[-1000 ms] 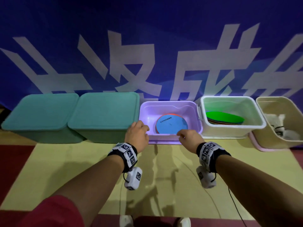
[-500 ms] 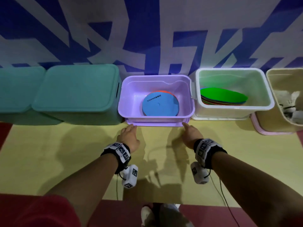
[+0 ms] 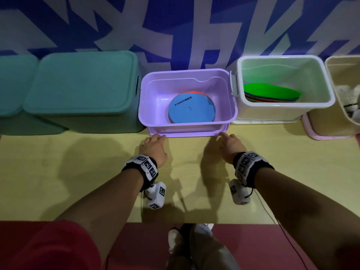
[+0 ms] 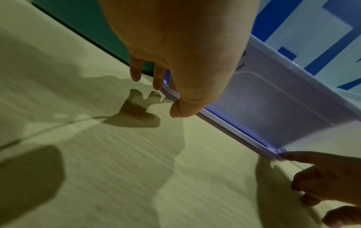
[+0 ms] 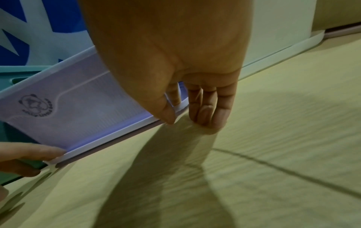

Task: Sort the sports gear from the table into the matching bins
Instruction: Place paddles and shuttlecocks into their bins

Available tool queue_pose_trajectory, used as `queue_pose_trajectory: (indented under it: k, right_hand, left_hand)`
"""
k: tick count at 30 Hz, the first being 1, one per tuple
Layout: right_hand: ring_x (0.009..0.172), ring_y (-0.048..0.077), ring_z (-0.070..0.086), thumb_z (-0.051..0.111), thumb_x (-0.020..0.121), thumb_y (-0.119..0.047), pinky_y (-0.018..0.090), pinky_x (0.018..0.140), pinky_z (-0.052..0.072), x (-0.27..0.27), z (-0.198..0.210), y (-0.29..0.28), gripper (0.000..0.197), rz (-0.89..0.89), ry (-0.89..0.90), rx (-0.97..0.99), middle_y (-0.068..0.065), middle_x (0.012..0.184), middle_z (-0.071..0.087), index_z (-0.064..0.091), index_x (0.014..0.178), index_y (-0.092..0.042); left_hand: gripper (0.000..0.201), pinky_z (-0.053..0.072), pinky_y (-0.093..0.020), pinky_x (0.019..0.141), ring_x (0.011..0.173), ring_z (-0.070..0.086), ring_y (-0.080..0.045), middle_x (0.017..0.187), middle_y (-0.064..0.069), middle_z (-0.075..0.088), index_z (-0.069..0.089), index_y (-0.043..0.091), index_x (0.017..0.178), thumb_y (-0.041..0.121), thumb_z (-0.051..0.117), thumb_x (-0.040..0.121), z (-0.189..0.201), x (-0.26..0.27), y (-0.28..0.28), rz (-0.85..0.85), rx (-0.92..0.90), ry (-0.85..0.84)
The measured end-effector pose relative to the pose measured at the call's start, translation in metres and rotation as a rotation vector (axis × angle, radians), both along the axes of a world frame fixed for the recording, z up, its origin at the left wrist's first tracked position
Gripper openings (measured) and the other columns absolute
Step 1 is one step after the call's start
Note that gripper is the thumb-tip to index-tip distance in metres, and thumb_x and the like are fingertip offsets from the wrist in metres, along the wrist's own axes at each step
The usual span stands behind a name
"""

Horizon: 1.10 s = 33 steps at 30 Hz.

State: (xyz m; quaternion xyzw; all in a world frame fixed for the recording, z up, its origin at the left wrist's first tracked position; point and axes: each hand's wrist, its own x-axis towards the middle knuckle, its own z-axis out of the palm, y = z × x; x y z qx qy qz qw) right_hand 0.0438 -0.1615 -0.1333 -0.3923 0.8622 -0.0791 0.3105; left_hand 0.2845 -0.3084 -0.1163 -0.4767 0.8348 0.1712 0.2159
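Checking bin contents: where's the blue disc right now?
Head view, centre: the blue disc lies flat in the purple bin, between the lidded teal bin and the white bin.

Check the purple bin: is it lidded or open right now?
Open. The purple bin shows its inside, with a blue disc lying flat in it. A matching purple lid appears to sit beneath the bin's base, touched by both hands.

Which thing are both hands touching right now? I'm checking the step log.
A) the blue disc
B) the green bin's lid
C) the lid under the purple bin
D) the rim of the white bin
C: the left hand and right hand meet the lid at the near corners under the purple bin.
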Motion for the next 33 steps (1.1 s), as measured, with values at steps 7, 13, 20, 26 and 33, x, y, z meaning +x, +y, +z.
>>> queue_pose_trajectory:
  k: [7,13,20,26,33]
  right_hand:
    - [0.116,0.033,0.053,0.047,0.092,-0.014,0.037,0.099,0.043,0.025,0.004,0.039,0.053,-0.031,-0.008,0.05,0.012,0.128,0.049,0.04,0.143,-0.024]
    - [0.115,0.035,0.055,0.049,0.091,-0.015,0.036,0.095,0.044,0.055,0.006,0.082,0.048,-0.074,-0.032,0.058,0.014,0.128,0.05,0.047,0.138,-0.023]
    - [0.125,0.031,0.051,0.05,0.092,-0.016,0.034,0.103,0.041,0.084,0.018,0.136,0.049,-0.054,-0.084,0.103,0.011,0.14,0.051,0.048,0.14,-0.026]
    - [0.13,0.026,0.048,0.05,0.094,-0.016,0.029,0.105,0.037,0.105,0.028,0.163,0.049,-0.057,-0.107,0.169,0.007,0.145,0.048,0.046,0.142,-0.022]
    - [0.064,0.026,0.057,0.044,0.094,-0.011,0.033,0.058,0.048,0.103,0.038,0.166,0.034,-0.587,-0.355,-0.11,0.011,0.084,0.059,0.057,0.125,-0.012]
  left_hand:
    - [0.068,0.035,-0.042,0.109,0.134,0.032,-0.025,0.15,0.002,0.033,0.03,0.026,0.149,0.024,0.054,0.086,0.006,0.032,0.035,-0.05,0.007,0.042]
    - [0.057,0.035,-0.037,0.11,0.133,0.038,-0.025,0.148,-0.001,0.04,0.043,0.022,0.143,0.018,0.054,0.087,0.01,0.066,0.07,-0.001,0.078,0.134]
    - [0.05,0.042,-0.033,0.105,0.125,0.051,-0.023,0.139,-0.003,0.054,0.056,0.028,0.133,0.023,0.056,0.083,0.02,0.106,0.107,0.065,0.192,0.165]
    - [0.035,0.045,-0.025,0.097,0.114,0.06,-0.02,0.128,0.001,0.063,0.066,0.019,0.121,0.015,0.058,0.088,0.034,0.129,0.119,0.17,0.265,0.23]
    - [0.016,0.045,-0.037,0.068,0.072,0.058,-0.031,0.09,-0.014,0.063,0.059,0.005,0.103,0.007,0.046,0.095,0.069,0.138,0.102,0.703,0.463,0.626]
